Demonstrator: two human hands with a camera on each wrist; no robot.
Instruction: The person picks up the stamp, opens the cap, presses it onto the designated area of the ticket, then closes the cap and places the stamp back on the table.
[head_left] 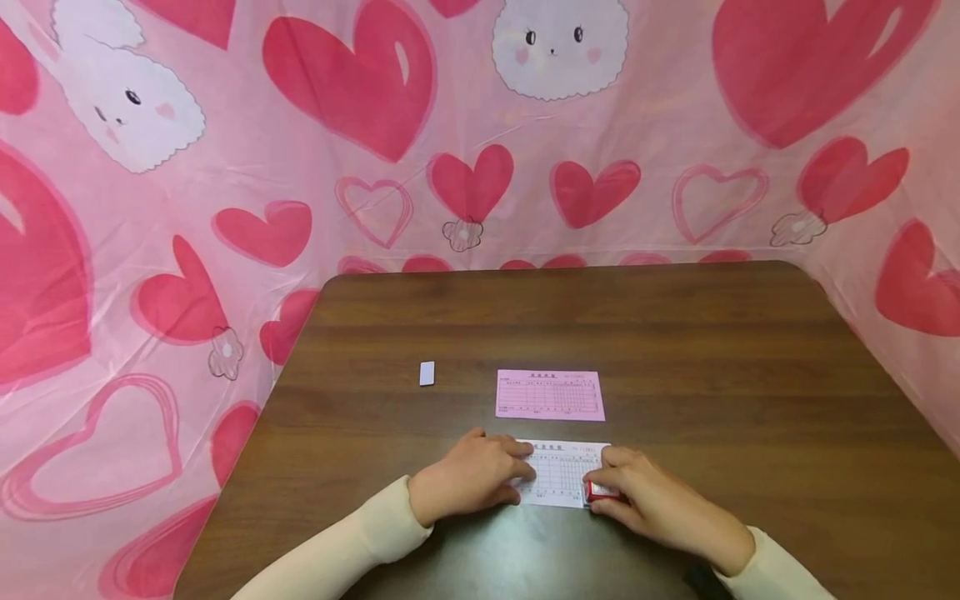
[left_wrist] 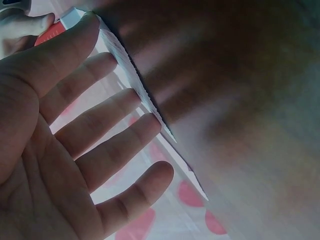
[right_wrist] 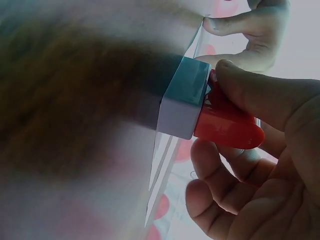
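Observation:
A white printed form (head_left: 555, 471) lies on the table near the person. My left hand (head_left: 474, 473) rests on the form's left side, its fingertips touching the paper. In the left wrist view the fingers of that hand (left_wrist: 107, 145) are spread and hold nothing. My right hand (head_left: 663, 504) grips a red and white stamp (head_left: 602, 490), which stands on the form's lower right part. The right wrist view shows the thumb on the stamp's red body (right_wrist: 227, 125), with its white base (right_wrist: 177, 117) against the paper. The stamp's inked face is hidden.
Just beyond the white form lies a pink printed form (head_left: 551, 396). A small white rectangular piece (head_left: 427, 373) sits to its left on the brown wooden table (head_left: 675, 333). Pink cloth with hearts (head_left: 348, 79) hangs around the table's far and side edges.

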